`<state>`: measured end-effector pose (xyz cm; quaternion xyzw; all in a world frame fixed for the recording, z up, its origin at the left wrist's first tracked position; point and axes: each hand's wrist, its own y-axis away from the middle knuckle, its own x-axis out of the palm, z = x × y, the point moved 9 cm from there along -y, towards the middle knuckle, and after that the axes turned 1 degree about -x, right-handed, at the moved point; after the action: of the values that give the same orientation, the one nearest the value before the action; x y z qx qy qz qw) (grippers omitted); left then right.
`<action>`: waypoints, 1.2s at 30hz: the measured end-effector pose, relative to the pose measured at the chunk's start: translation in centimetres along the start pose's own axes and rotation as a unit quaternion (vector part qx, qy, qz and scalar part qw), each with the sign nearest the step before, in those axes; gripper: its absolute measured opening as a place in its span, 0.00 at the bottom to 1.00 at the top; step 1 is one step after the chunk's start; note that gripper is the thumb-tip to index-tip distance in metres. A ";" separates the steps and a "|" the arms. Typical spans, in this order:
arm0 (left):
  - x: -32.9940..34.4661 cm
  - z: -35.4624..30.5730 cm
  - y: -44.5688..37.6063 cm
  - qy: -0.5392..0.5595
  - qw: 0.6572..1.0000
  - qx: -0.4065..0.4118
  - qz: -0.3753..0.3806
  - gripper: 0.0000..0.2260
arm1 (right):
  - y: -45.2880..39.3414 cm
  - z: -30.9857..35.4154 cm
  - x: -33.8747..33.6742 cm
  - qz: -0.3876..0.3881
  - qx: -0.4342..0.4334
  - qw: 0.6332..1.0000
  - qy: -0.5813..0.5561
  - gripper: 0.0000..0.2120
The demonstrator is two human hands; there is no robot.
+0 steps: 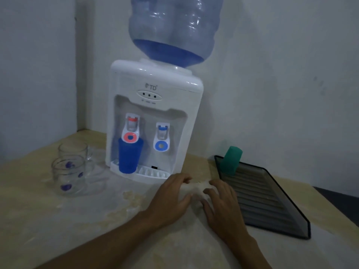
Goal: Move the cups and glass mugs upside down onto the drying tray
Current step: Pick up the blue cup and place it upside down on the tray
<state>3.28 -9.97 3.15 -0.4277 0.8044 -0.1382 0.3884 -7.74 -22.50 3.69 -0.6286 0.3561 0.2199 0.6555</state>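
Two clear glass mugs stand upright at the table's left: a plain one [72, 152] behind, and one with purple spots [68, 174] in front. A blue cup [129, 157] stands upright under the dispenser's red tap. A green cup [231, 161] sits mouth-down on the far end of the dark ribbed drying tray [272, 206] at the right. My left hand [171, 199] and my right hand [223, 202] meet in front of the dispenser, fingers curled on a blurred whitish cup [196, 186] low over the table.
A white water dispenser [153, 105] with a large blue bottle [174, 28] stands against the wall at the back. Its drip tray [153, 172] juts out just beyond my hands. The beige table's right edge [330, 208] runs close past the tray.
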 end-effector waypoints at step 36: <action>-15.3 8.3 0.2 -0.042 0.894 -0.129 -0.428 0.41 | -6.7 12.9 5.0 -0.027 -0.040 0.964 -0.261 0.11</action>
<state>14.37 3.27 5.35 -0.7820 0.5374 -0.1679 0.2672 2.88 -11.40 3.85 -0.5844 0.1466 0.3723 0.7060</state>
